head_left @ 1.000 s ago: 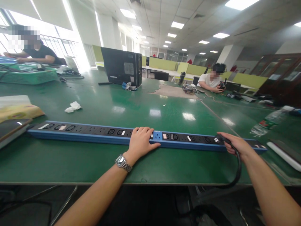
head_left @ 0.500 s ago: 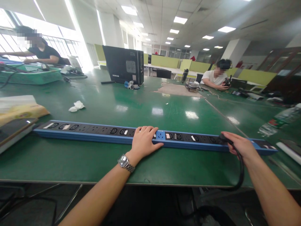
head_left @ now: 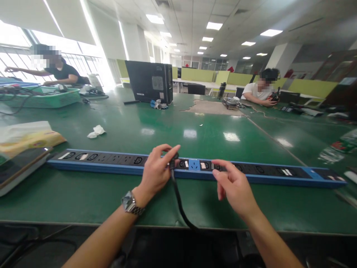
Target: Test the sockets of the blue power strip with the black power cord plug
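Observation:
A long blue and black power strip (head_left: 279, 178) lies across the front of the green table. Over its middle, my left hand (head_left: 157, 169), with a metal watch (head_left: 130, 204) on the wrist, grips a black power plug (head_left: 174, 160) between thumb and fingers. From the plug a thick black cable (head_left: 180, 203) hangs down over the table edge. Whether the plug touches the strip I cannot tell. Just right of the plug, my right hand (head_left: 232, 186) is held near the strip's front edge, fingers apart and nothing in them.
At left lie a phone-like dark slab (head_left: 23, 167), a yellow tissue pack (head_left: 47, 137) and a green basket (head_left: 50, 98) of cables. Crumpled tissue (head_left: 96, 131) lies mid-table. A black computer case (head_left: 152, 82) stands behind, with a plastic bottle (head_left: 338, 147) at right. Two people sit across the table.
The black plug has gone from my right hand, at the strip's right end, to my left hand at the middle. My right hand has moved left and let go.

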`<state>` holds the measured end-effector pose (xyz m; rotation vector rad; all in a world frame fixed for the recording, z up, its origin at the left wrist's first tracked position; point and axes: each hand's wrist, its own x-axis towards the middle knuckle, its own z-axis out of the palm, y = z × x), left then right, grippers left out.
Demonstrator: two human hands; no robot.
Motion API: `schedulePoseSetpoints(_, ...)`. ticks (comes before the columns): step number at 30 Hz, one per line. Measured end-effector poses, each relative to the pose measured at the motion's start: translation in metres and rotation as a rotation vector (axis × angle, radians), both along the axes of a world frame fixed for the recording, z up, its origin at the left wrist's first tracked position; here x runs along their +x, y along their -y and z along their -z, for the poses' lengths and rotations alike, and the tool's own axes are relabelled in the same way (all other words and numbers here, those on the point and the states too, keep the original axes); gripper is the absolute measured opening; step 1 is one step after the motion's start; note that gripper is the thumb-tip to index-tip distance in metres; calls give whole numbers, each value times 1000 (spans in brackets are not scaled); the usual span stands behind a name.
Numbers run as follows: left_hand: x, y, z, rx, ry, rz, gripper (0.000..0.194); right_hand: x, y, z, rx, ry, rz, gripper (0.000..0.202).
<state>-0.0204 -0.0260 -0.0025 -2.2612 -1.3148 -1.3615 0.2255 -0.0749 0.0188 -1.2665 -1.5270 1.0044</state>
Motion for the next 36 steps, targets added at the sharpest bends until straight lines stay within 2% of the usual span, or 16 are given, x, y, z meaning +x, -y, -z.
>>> schedulePoseSetpoints(2,-29,0,3,-73,106,-64,43,15,3,25,-6,119,14,45)
schedulePoseSetpoints(4,-51,2,8,-174,178,-73,42,30,8,51,1,226,57,40)
schedulePoseSetpoints(6,-63,4,13,-264,181,-51,38,40,13,69,14,271,87,39)
schedulePoseSetpoints(8,-65,3,14,-315,137,-25,37,44,17,77,41,290,86,38)
schedulePoseSetpoints(14,-61,-4,4,-284,-21,-22,38,41,20,72,91,325,54,36)
schedulePoseSetpoints(17,-62,-2,1,-281,-16,14,34,41,20,72,106,316,60,35)
schedulePoseSetpoints(20,-61,1,3,-288,19,17,34,41,20,73,113,300,68,35)
schedulePoseSetpoints(26,-57,-1,11,-310,54,-71,33,40,21,72,119,312,79,33)
schedulePoseSetpoints(31,-53,1,11,-237,-48,-24,30,37,22,69,135,352,74,34)
schedulePoseSetpoints(34,-41,4,4,-188,50,-100,28,35,22,68,142,381,69,34)
schedulePoseSetpoints(36,-25,5,-2,-142,146,-130,28,34,22,68,154,403,66,34)
